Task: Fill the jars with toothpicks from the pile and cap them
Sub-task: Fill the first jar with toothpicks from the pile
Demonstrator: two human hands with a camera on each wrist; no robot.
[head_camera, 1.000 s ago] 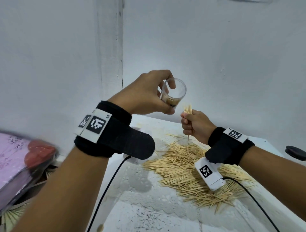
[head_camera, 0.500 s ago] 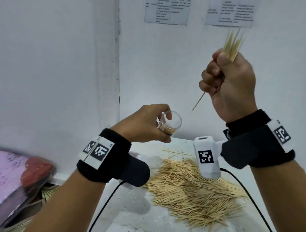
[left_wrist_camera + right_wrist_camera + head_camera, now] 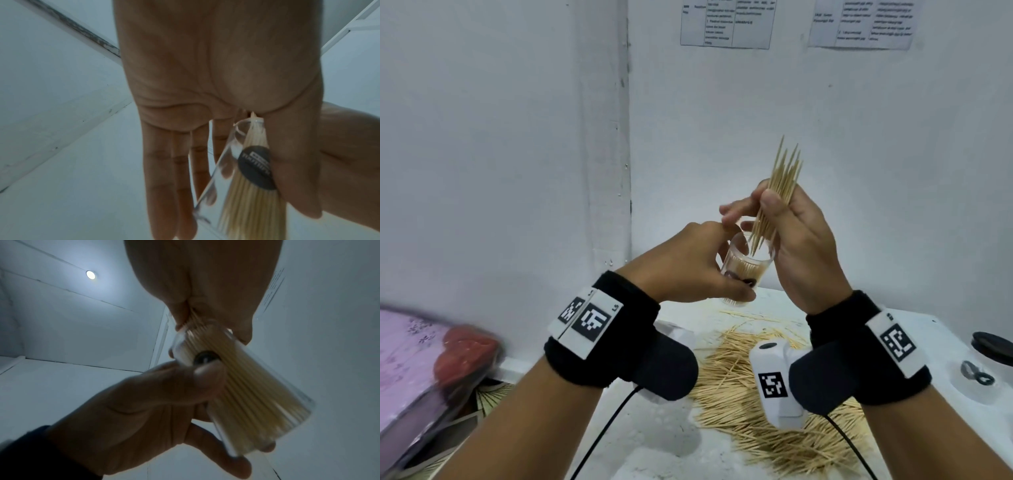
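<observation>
The wall papers are cut off above, their print too blurred to read

Two printed paper sheets hang on the white wall, their text too small to read. At the left edge lies a blurred pink floral-patterned item with a red object against it. On the white table at the far right sit a small metal ring-shaped piece and a dark round object. The right wrist view shows a round ceiling light.
</observation>
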